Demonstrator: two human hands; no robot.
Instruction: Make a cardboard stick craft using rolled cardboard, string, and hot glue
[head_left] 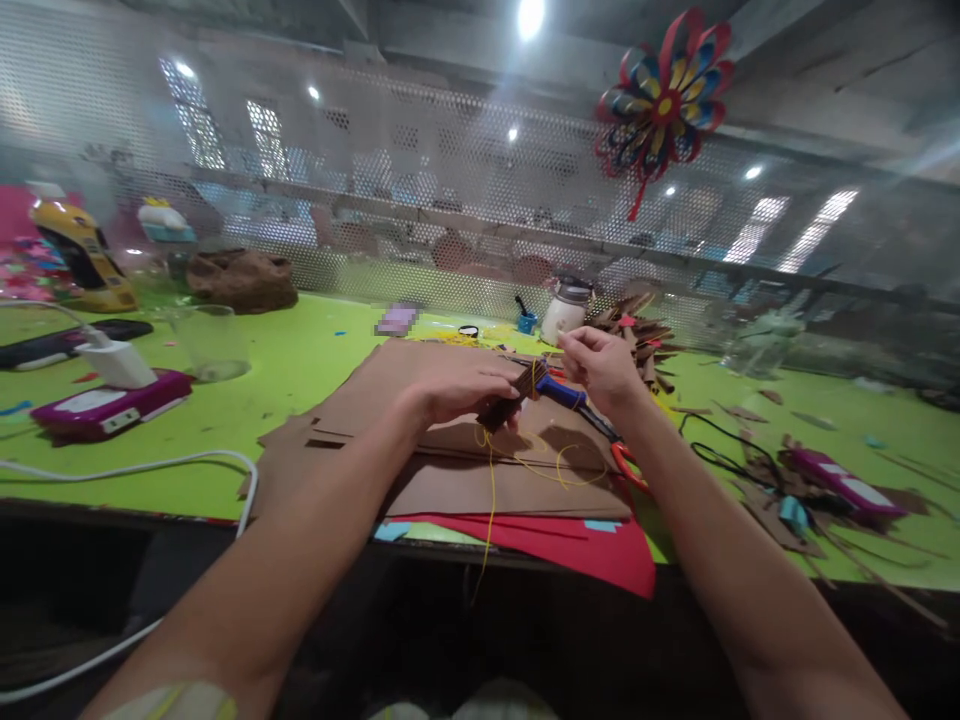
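Note:
My left hand (469,392) is closed on a small bundle of dark brown strips (504,403), held over the stacked brown sheets (435,485). Yellow thread (491,490) is looped round the bundle, and a loose length trails down over the front edge of the table. To the right and slightly higher, my right hand (600,368) is raised with thumb and forefinger pinched together; whatever is between them is too small to make out. Scissors with blue grips (562,392) lie just beyond the bundle, near an orange-handled tool (628,467).
Red sheets (600,550) stick out under the brown stack. A white jar (564,312) and a pile of brown strips (643,335) stand behind. Purple power strips (112,408) with cables lie left and right. A clear cup (217,345) stands left; a paper flower (665,105) hangs above.

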